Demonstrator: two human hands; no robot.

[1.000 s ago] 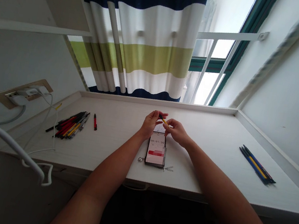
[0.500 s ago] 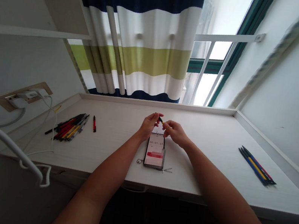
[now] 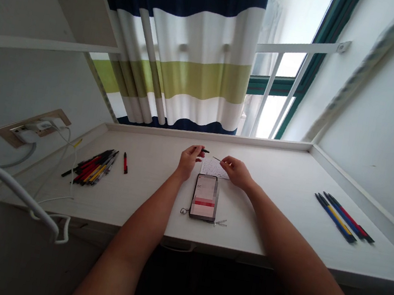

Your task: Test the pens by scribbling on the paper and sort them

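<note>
My left hand (image 3: 189, 160) pinches a short black pen part (image 3: 205, 151), its end pointing right. Across a small gap, my right hand (image 3: 235, 170) grips a thin dark pen refill (image 3: 216, 159) between thumb and fingers, with its tip toward the left hand. My right fingers hide the rest of what they hold. Beneath the hands lies a sheet of paper (image 3: 212, 167) covered in small dark marks. A phone (image 3: 203, 209) with a partly blurred screen rests flat just in front of the paper.
Left on the white desk (image 3: 153, 180) are a pile of pens (image 3: 93, 168) and a lone red-and-black pen (image 3: 125, 163). Several coloured pens (image 3: 340, 217) lie at the right. White cables (image 3: 15, 192) hang by the wall socket (image 3: 34, 128). A curtain (image 3: 201, 77) hangs behind.
My hands were together on a black-and-yellow pen; now they are apart, each with a piece. More of the paper shows. At the right, some pens lie farther from the others.
</note>
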